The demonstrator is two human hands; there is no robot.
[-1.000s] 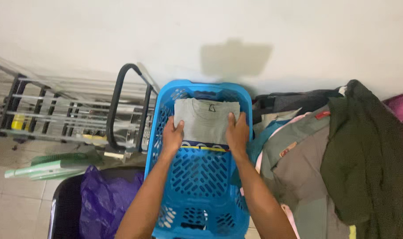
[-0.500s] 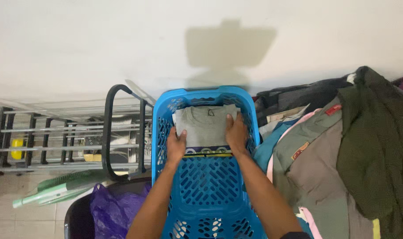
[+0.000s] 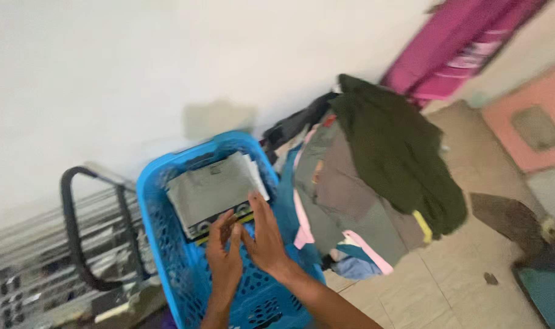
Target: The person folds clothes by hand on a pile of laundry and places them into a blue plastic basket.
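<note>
Hands are seen from the head view, low in the frame at about 6 o'clock. The left hand [image 3: 224, 259] and the right hand [image 3: 264, 237] are held flat and side by side, fingers stretched out and close together, with nothing gripped. Their fingertips are laid on the near edge of a folded grey garment [image 3: 210, 192]. It lies flat inside the blue basket [image 3: 149, 201], at the far end, toward 11 o'clock from the hands.

A heap of clothes [image 3: 350, 207], topped by a dark green garment [image 3: 399, 152], is piled just beside the basket at 3 o'clock. A metal rack [image 3: 40, 256] is seen at 9 o'clock.

By judgement, the garment is being pressed flat. A clean release calls for a straight lift, so the fold is not dragged.
</note>
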